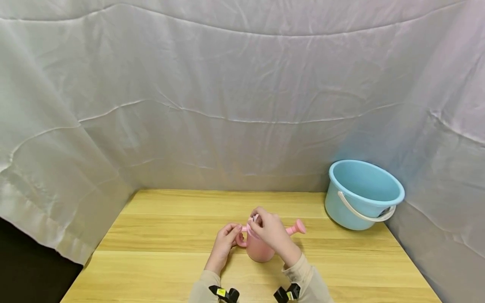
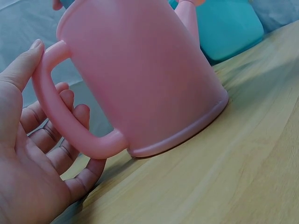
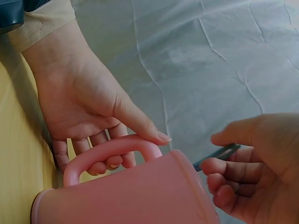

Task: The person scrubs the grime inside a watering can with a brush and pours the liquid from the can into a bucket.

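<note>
A pink watering can (image 1: 259,251) stands upright on the wooden table, its spout (image 1: 297,227) toward the right. My left hand (image 1: 224,245) holds the can's handle (image 2: 60,112), thumb on its upper part and fingers curled behind it. Over the can's mouth, my right hand (image 1: 273,230) pinches a slim dark grey-blue piece with a looped end (image 3: 225,153) between thumb and fingers. Its lower part is hidden inside the can, so its kind cannot be told.
A light blue bucket (image 1: 335,206) with a white handle (image 1: 356,212) stands at the table's back right corner. Grey cloth (image 1: 235,147) hangs behind and along both sides of the wooden table (image 1: 159,261).
</note>
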`<state>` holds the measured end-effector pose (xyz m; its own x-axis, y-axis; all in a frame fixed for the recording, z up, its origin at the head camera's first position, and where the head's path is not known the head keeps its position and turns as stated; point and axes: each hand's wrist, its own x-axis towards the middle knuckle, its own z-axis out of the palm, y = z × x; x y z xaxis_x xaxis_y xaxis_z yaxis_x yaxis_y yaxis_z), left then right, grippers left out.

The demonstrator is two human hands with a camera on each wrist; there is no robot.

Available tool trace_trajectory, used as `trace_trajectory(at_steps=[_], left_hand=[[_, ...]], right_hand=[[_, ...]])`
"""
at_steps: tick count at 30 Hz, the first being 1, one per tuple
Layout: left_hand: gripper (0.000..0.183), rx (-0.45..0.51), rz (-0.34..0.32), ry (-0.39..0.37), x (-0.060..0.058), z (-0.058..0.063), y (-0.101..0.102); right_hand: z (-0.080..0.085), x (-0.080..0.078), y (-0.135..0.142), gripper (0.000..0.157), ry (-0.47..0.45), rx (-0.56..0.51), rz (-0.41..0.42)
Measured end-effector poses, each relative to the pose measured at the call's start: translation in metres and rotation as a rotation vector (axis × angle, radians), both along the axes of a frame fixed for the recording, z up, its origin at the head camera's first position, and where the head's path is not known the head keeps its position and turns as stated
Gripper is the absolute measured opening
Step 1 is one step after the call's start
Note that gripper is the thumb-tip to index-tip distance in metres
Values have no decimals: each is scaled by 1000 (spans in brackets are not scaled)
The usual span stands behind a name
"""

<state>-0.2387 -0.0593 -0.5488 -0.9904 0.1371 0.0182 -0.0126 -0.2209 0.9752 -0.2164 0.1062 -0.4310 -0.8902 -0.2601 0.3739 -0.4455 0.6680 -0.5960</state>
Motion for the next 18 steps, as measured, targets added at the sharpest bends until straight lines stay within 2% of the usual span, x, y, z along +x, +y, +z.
trace_trajectory(at_steps=[4, 10, 18], left_hand=[[24, 10, -1, 0, 0, 0, 0], [23, 7, -7, 13, -1, -1, 0], [27, -3, -7, 9, -1, -2, -1]], right_hand=[[0, -2, 1, 16, -30, -5, 39], [-1, -4, 0, 18, -8, -62, 23], [4, 1, -2, 25, 174, -199, -43]])
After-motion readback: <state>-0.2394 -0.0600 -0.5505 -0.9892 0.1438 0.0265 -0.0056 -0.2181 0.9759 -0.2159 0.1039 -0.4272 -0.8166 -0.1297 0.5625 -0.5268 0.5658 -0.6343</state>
